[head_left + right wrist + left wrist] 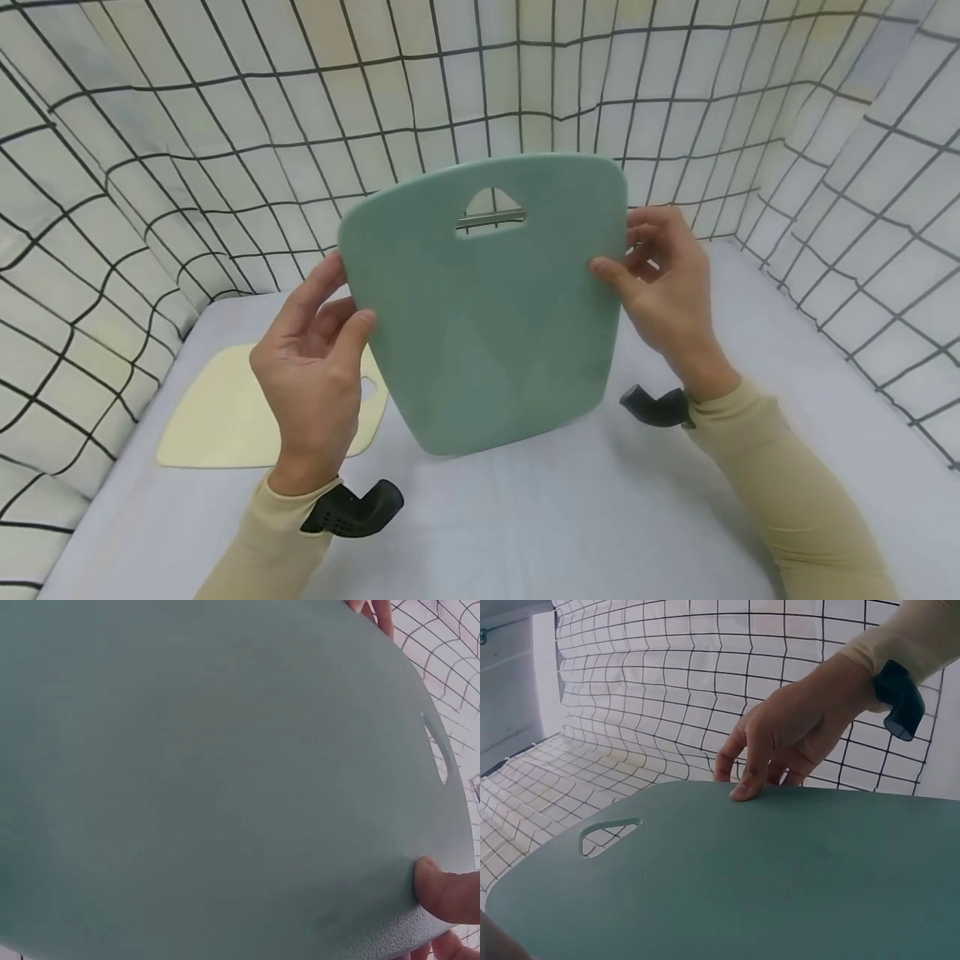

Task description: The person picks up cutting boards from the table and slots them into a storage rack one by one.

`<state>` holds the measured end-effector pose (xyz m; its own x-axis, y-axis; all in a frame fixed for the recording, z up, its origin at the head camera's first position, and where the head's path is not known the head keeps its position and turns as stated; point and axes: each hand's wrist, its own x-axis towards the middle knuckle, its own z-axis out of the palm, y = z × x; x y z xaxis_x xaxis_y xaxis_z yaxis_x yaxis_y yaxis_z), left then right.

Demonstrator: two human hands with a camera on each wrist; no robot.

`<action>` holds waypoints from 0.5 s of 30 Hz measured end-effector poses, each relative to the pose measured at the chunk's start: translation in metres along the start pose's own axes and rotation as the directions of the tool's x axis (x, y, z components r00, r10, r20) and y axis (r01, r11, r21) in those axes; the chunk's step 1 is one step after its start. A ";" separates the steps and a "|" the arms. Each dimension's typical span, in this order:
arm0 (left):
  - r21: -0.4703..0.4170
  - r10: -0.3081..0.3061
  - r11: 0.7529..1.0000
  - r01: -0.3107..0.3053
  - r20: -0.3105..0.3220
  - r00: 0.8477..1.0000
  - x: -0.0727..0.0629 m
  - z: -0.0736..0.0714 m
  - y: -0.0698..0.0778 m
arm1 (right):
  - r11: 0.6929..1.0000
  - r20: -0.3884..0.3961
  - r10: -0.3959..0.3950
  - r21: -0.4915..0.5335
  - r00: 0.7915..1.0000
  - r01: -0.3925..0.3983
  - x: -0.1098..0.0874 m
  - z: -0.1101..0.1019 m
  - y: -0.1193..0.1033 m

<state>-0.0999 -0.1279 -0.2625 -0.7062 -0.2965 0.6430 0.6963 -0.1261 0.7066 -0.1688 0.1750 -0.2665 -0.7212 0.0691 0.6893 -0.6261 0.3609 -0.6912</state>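
Both hands hold up a green cutting board [487,325], its broad face toward the head camera and its handle hole at the top. My left hand [315,367] grips the left edge, thumb on the near face and fingers behind. At the right edge, my right hand [667,287] pinches the board between thumb and fingers. In the left wrist view the right hand [795,735] holds the far edge of the board [742,870]. The right wrist view is mostly filled by the board [210,780], with the right thumb [450,892] pressed on it near a corner.
A cream cutting board [225,408] lies flat on the white table [510,533] at the left, partly behind the left hand. Through the handle hole a thin metallic strip [491,219] shows. Black grid mesh over white sheeting [420,92] walls the back and sides.
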 end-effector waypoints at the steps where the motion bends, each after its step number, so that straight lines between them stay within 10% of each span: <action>1: 0.002 -0.002 1.000 0.002 0.006 1.000 0.000 0.000 0.000 | 1.000 0.006 -0.001 -0.009 1.000 0.001 0.000 0.000 -0.001; 15: 0.137 -0.120 0.985 0.109 0.075 0.990 0.005 -0.007 0.002 | 0.993 0.105 0.015 -0.115 0.994 -0.003 0.001 -0.013 -0.009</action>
<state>-0.1008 -0.1367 -0.2601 -0.7921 -0.2074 0.5741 0.5913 -0.0267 0.8060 -0.1599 0.1836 -0.2572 -0.7577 -0.0238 0.6522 -0.5858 0.4654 -0.6635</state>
